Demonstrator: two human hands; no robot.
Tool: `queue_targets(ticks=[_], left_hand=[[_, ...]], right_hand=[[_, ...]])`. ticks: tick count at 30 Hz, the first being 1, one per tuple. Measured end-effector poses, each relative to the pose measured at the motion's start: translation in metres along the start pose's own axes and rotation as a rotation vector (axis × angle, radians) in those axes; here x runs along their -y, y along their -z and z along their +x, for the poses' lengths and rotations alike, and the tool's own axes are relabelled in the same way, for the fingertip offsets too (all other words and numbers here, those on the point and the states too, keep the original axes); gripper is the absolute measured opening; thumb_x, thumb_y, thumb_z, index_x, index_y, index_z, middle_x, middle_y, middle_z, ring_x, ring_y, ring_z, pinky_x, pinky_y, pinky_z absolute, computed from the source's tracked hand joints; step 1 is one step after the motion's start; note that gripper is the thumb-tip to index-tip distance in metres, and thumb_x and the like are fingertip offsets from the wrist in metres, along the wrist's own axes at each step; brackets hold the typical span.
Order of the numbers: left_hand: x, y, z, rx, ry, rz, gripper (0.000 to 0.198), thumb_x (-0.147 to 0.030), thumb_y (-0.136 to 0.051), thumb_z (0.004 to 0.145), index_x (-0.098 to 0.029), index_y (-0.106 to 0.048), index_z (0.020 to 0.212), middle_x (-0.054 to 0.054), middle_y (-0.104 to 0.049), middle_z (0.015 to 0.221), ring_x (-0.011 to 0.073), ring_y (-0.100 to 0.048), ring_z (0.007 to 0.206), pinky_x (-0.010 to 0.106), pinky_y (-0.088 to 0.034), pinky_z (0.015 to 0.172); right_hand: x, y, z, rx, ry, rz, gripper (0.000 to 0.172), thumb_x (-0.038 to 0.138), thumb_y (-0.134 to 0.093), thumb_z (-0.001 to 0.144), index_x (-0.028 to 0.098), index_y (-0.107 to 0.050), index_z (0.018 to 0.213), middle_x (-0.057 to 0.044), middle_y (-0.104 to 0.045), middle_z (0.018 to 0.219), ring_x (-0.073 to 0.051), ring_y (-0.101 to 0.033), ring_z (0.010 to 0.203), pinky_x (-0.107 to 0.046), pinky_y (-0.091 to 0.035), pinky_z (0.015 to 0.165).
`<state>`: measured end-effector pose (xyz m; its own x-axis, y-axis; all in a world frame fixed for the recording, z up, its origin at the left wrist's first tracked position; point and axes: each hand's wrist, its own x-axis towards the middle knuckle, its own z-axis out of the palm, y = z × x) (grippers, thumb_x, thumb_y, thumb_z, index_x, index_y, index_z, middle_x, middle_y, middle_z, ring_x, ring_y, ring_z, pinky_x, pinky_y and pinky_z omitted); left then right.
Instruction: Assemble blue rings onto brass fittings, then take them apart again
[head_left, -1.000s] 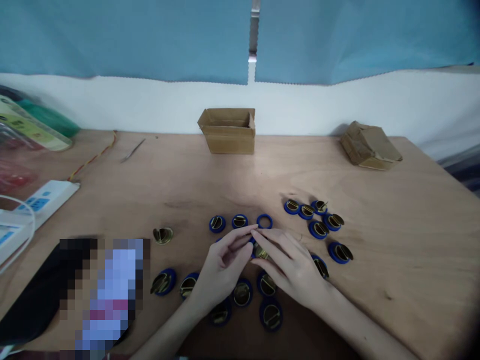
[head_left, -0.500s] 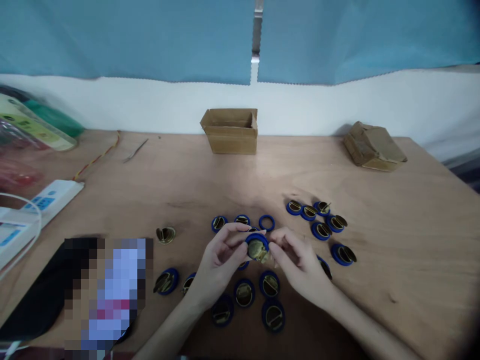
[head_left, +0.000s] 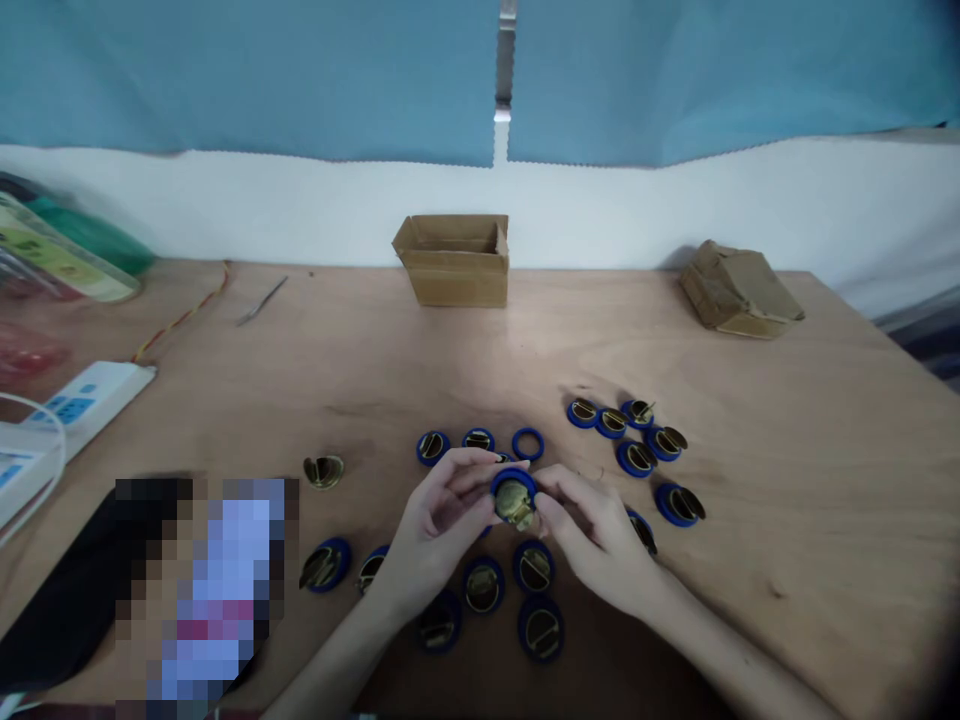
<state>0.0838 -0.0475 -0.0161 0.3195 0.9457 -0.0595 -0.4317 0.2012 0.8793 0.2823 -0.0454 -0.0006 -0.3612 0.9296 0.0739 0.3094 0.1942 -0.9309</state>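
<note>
Far left, a white power strip (head_left: 105, 388) lies on the worktop (head_left: 360, 350), and in from it sits one loose gold piece (head_left: 324, 471). Here's the left hand (head_left: 439, 525): forearm slanting up and rightward from the bottom edge, fingers bent over, thumb in front, a narrow pinch on the left side of the blue-rimmed gold disc (head_left: 514, 503). And that disc is right between the two hands, above the worktop! Gold face towards the camera, blue rim arching along the top, a small metal tab poking out low on the right; it's round, so no single long axis stands out. Over to the right hand (head_left: 604, 535), forearm leaning in from the lower right, thumb and forefinger drawn close at the disc's right edge. Further right, a cluster of blue-rimmed pieces (head_left: 612, 423); beyond, a crumpled carton (head_left: 742, 292).
</note>
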Motion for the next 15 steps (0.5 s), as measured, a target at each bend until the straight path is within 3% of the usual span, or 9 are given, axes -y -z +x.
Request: queue_targets(ticks=[4,7,15], left_hand=[[0.0022,-0.0005,0.0013,0.007,-0.015,0.012,0.038,-0.012,-0.076,0.087,-0.025,-0.063,0.12,0.007,-0.073,0.127,0.0192,-0.067,0.122,0.024,-0.053,0.1],[0.0024,-0.0034,0.0009,-0.02,0.007,0.007,0.039,-0.012,-0.08,0.083,-0.025,-0.064,0.116,0.006,-0.073,0.124,0.0176,-0.068,0.116,0.023,-0.055,0.095],[0.0036,-0.0058,-0.0008,-0.06,0.074,-0.017,0.039,-0.013,-0.081,0.082,-0.023,-0.06,0.114,0.007,-0.074,0.121,0.0167,-0.071,0.108,0.021,-0.056,0.087]], right_hand=[[-0.0005,0.0011,0.0016,-0.021,-0.011,-0.06,0.019,0.027,-0.048,0.101,0.02,-0.061,0.088,0.003,-0.057,0.068,-0.011,-0.056,0.059,-0.021,-0.042,0.052],[-0.0014,0.0015,0.0037,-0.006,-0.054,-0.068,0.023,0.028,-0.046,0.101,0.02,-0.061,0.085,0.002,-0.057,0.068,-0.012,-0.057,0.059,-0.023,-0.044,0.053],[-0.0008,0.0013,0.0069,0.066,-0.233,0.178,0.023,0.033,-0.051,0.097,0.02,-0.06,0.08,0.003,-0.061,0.063,-0.01,-0.057,0.047,-0.021,-0.046,0.047]])
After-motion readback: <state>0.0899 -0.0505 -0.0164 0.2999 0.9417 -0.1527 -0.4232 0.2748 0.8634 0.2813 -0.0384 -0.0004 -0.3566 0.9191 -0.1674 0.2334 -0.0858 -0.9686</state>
